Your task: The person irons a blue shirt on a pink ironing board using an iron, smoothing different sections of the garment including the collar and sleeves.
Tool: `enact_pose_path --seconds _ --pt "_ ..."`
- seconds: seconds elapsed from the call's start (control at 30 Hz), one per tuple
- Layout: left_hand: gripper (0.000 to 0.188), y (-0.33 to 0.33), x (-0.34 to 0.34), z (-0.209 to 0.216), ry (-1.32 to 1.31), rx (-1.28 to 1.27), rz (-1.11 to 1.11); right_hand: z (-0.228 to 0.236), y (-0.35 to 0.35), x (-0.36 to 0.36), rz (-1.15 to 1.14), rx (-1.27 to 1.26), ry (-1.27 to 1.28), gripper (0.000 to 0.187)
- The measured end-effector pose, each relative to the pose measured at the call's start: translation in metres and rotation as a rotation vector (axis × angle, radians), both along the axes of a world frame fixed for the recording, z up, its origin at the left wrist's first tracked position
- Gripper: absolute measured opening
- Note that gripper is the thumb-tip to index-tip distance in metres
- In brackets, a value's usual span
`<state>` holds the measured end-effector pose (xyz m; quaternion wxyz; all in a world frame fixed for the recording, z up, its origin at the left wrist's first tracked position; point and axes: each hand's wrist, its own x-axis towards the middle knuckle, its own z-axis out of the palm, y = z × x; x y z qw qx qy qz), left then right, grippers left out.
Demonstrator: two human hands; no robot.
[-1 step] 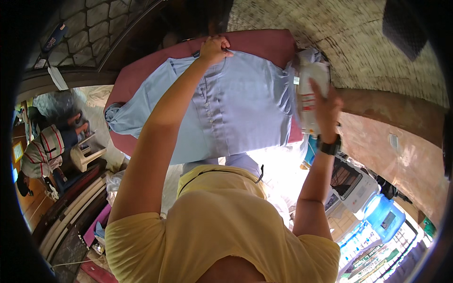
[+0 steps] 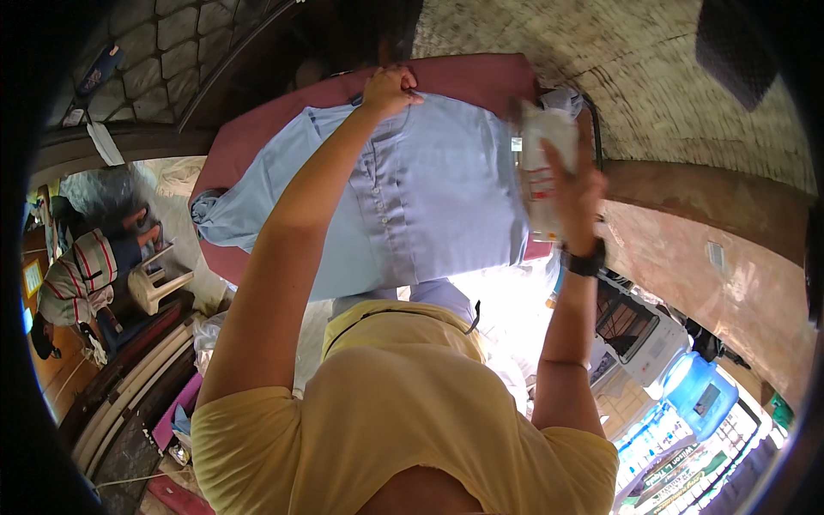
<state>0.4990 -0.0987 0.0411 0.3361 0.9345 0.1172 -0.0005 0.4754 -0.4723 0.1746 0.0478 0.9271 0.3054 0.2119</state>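
Observation:
A light blue button-front shirt lies spread over a dark red padded board, its button strip running down the middle and one sleeve bunched at the left end. At the far edge, by the collar, my left hand is closed on the cloth. My right hand, with a dark watch on the wrist, is at the right end, blurred by motion. It grips a white oblong thing with red marks and a small white tag, next to the shirt's right edge. Its exact kind is too smeared to make out.
A dark cord-like line curves behind my right hand. At the right are a wall ledge, a white appliance and a blue water jug. On the left, a beige stool and a striped bag stand near a person's legs.
My right hand and the white oblong thing have moved a little left, toward the shirt's right edge. My left hand stays at the collar.

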Motion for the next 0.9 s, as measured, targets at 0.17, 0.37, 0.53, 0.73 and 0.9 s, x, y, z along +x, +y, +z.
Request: enact_pose_path --seconds 0.17,0.37,0.53,0.73,0.9 --pt "0.032 -0.005 0.007 0.002 0.023 0.022 0.022 -0.037 0.119 -0.035 -0.286 0.367 0.383 0.054" --pt "0.025 0.009 0.009 0.000 0.010 -0.220 0.009 -0.058 0.150 -0.033 -0.348 0.479 0.391 0.053" --pt "0.020 0.018 0.015 0.021 0.048 -0.095 -0.113 -0.047 0.142 -0.011 -0.141 0.598 0.429 0.056" --pt "0.018 0.050 0.011 0.014 -0.086 -0.332 -0.001 -0.034 0.162 0.003 0.029 0.445 0.540 0.057" --pt "0.017 0.063 -0.051 0.028 -0.360 -0.264 0.232 -0.045 0.188 0.030 0.063 0.369 0.452 0.061"
